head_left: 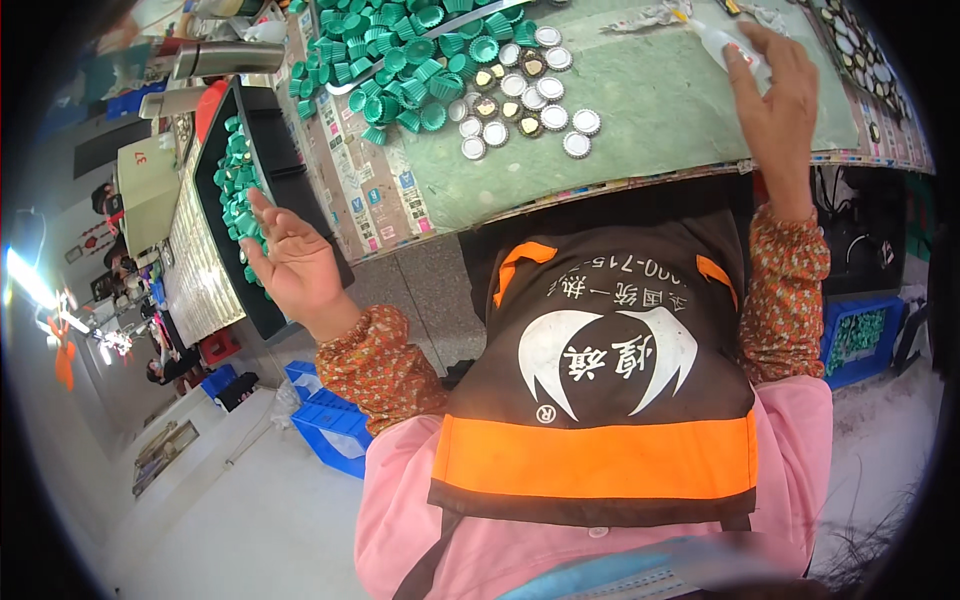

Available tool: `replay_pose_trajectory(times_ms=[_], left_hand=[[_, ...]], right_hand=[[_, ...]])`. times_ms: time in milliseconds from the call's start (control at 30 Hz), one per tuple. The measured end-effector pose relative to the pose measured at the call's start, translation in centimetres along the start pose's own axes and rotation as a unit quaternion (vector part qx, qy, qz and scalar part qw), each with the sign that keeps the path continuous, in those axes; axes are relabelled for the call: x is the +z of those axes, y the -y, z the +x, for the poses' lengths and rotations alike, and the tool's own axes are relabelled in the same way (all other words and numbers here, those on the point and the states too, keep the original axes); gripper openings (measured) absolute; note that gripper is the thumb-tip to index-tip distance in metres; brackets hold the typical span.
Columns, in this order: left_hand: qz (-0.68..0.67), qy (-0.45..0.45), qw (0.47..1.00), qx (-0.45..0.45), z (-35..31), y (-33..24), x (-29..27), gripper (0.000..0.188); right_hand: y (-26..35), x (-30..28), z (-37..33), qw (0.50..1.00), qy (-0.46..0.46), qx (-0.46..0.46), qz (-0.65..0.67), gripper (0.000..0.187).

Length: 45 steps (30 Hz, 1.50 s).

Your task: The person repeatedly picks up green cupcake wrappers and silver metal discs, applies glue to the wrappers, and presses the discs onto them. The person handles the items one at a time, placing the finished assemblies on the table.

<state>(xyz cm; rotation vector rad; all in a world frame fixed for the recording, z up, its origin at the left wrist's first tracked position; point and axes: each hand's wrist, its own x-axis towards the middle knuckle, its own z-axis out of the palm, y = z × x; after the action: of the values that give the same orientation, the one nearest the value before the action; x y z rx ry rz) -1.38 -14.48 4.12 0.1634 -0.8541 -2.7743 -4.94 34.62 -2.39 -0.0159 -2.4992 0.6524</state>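
My right hand (783, 112) is at the far right of the table, its thumb and fingers around a white squeeze bottle (716, 42) with a yellow tip. At the left, my left hand (297, 268) is raised palm up, fingers apart and holding nothing. It is nearest a black tray (290, 190) that contains many green fluted cups (235, 185). On the table lie small round caps with pale insides (575, 145), a few with a yellowish piece (530, 126) in them. Behind and left of these is a big heap of green fluted cups (400, 75).
A green mat (640, 130) covers part of the table. More round pieces fill a tray (860, 45) at the far right. A metal flask (230, 60) lies at the upper left. Blue crates (330, 425) stand on the floor, another blue crate (860, 340) at the right.
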Motion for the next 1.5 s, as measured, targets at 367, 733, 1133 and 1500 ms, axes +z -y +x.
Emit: replay_pose_trajectory(times_ms=[367,733,1133,1500], left_hand=[[0.886,0.179,0.363,0.226,3.6,7.2,-1.4,0.033],[0.736,0.055,0.666,0.110,2.0,8.4,-3.3,0.012],[0.372,0.101,0.883,-0.268,-7.7,16.1,5.4,0.017],[0.187,0.120,0.835,-0.504,-6.9,15.4,3.8,0.031]], right_hand=[[-3.5,3.7,0.4,0.989,0.048,-0.080,-0.111,0.048],[2.1,1.9,-0.9,0.964,0.060,0.090,0.243,0.035],[13.1,2.2,-6.0,0.777,0.283,0.174,0.535,0.038],[11.6,0.7,-4.6,0.772,0.405,0.134,0.471,0.033]])
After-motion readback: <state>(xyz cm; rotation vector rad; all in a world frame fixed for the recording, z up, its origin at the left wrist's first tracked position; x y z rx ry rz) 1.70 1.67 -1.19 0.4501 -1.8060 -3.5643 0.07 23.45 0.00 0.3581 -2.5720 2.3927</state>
